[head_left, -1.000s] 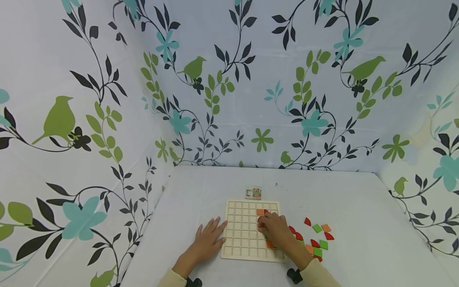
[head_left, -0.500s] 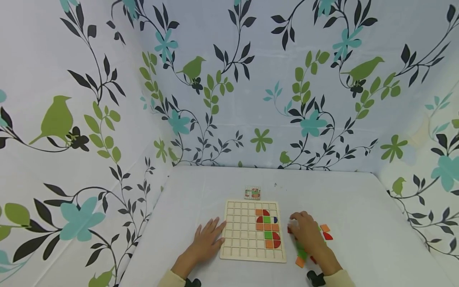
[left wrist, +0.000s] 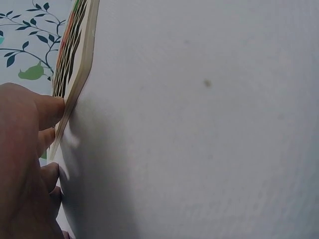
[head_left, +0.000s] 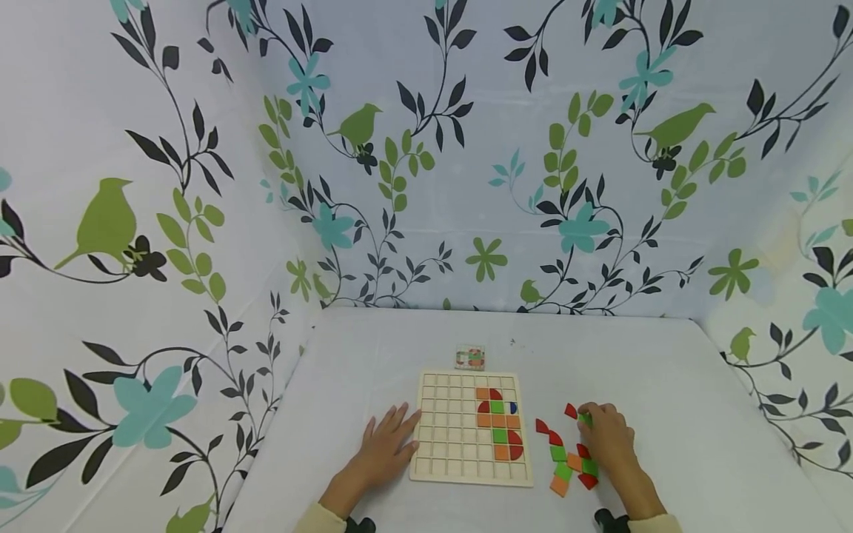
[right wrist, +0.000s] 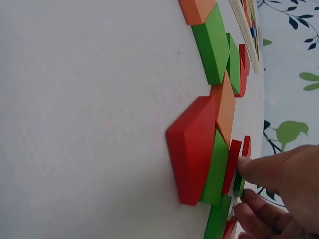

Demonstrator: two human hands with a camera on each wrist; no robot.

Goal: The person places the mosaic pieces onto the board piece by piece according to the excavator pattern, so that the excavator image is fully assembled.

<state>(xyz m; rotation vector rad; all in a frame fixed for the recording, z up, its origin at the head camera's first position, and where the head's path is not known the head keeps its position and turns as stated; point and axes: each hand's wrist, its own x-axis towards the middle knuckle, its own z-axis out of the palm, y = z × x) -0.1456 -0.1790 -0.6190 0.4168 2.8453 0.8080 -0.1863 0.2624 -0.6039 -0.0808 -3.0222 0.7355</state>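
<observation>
A light wooden grid board (head_left: 446, 444) lies on the table, with orange, red and green pieces and one blue-marked piece in its right half. My left hand (head_left: 383, 455) rests at its left edge, fingers spread; the left wrist view shows fingertips touching the board's side (left wrist: 85, 69). Right of the board, my right hand (head_left: 613, 440) has thumb and fingers curled at a green piece (head_left: 586, 420). In the right wrist view, the hand (right wrist: 279, 189) pinches that green piece (right wrist: 239, 183), partly hidden by the thumb.
Loose red, green and orange pieces, among them an orange square (head_left: 559, 485) and a red piece (head_left: 542, 426), lie between the board and my right hand. A small patterned card (head_left: 470, 357) is behind the board. Floral cloth (head_left: 413, 185) rises behind the table.
My right hand has moved right, off the board, over the loose pieces and to the green piece. The board's pieces are uncovered. My left hand stays at the board's edge.
</observation>
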